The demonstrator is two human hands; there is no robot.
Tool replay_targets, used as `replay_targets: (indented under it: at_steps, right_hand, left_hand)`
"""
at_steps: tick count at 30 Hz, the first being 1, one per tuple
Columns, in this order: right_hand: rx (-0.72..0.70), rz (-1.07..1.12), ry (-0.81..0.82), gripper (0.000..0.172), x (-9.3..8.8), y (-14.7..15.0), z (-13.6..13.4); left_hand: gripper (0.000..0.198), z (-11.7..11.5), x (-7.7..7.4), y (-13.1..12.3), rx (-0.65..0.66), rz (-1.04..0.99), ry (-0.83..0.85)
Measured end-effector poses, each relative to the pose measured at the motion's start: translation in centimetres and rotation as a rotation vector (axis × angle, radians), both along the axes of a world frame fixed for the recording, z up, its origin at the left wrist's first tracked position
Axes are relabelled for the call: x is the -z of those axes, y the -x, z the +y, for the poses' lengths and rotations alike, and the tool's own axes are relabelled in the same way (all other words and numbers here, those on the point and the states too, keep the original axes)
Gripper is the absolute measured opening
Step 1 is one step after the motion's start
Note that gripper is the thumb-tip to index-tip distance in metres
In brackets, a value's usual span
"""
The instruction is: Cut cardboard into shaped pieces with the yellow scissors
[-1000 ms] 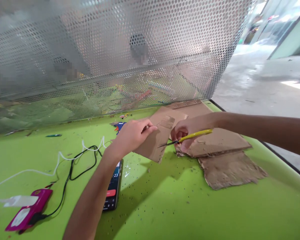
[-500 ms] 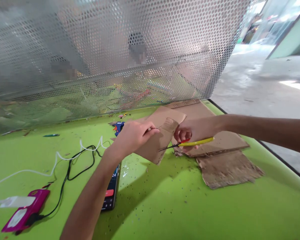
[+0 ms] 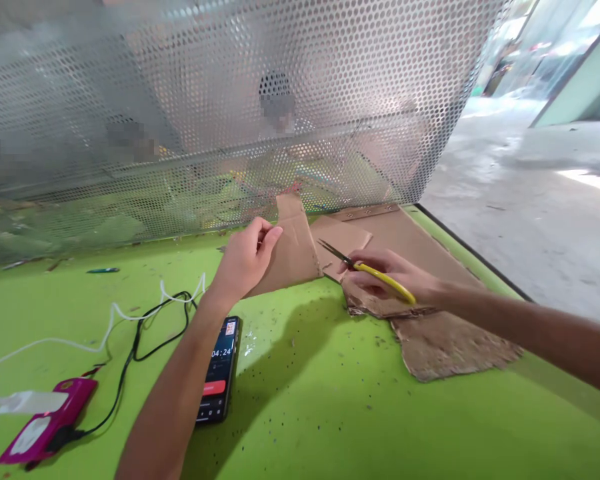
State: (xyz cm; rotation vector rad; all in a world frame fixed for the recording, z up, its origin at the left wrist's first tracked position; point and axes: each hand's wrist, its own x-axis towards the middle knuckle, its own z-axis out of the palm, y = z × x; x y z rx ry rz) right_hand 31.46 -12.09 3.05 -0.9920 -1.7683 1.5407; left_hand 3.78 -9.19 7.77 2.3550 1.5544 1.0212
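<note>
My left hand [image 3: 247,259] grips a piece of cardboard [image 3: 294,250] by its left side, thumb on top, and the piece is tilted up with a narrow tab at its upper end. My right hand [image 3: 387,275] is closed around a pair of yellow-handled scissors [image 3: 384,280], whose blades point up and left, slightly apart from the held piece. Beneath the right hand lies a large flat cardboard sheet [image 3: 425,250], with a smaller cardboard piece [image 3: 347,235] on it. A torn brown cardboard scrap [image 3: 453,347] sticks out at the near side.
A phone [image 3: 220,373] lies beside my left forearm. Further left are a magenta power strip [image 3: 50,420], a black cable [image 3: 137,333], a white cable [image 3: 113,320] and a green pen [image 3: 103,271]. A perforated metal screen [image 3: 330,100] rises behind the green table [image 3: 330,400].
The held cardboard has turned upright and moved left, away from the scissors. The scissors' blades have swung from pointing down-left to up-left. The blue glue gun is now hidden.
</note>
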Motion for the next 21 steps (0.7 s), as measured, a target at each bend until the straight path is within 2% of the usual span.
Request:
replay_targets:
  at_steps: [3, 9, 11, 13, 16, 19, 21]
  right_hand:
    - [0.185, 0.166, 0.025, 0.042, 1.3, 1.9, -0.8]
    - [0.372, 0.361, -0.016, 0.035, 2.5, 4.3, -1.1]
    - [0.385, 0.434, -0.023, 0.034, 2.6, 4.5, -1.1]
    - [0.381, 0.471, -0.027, 0.031, 2.7, 4.4, -1.1]
    - [0.414, 0.464, -0.071, 0.029, 2.8, 4.3, -1.2]
    - [0.474, 0.371, -0.126, 0.031, 3.0, 4.4, -1.4]
    - [0.456, 0.260, -0.164, 0.035, 3.1, 4.6, -1.7]
  left_hand:
    - [0.026, 0.2, 0.5, -0.5, -0.012, -0.130, -0.008]
    - [0.029, -0.1, 1.4, -2.0, 0.026, -0.346, 0.035]
    - [0.034, -0.3, 1.5, -2.2, 0.090, -0.461, 0.140]
    - [0.038, -0.5, 1.6, -2.3, 0.200, -0.542, 0.316]
    - [0.045, -0.9, 1.6, -2.4, 0.258, -0.573, 0.443]
    - [0.042, -1.0, 1.7, -2.5, 0.207, -0.666, 0.360]
    - [0.040, -0.9, 1.9, -2.7, 0.177, -0.749, 0.286]
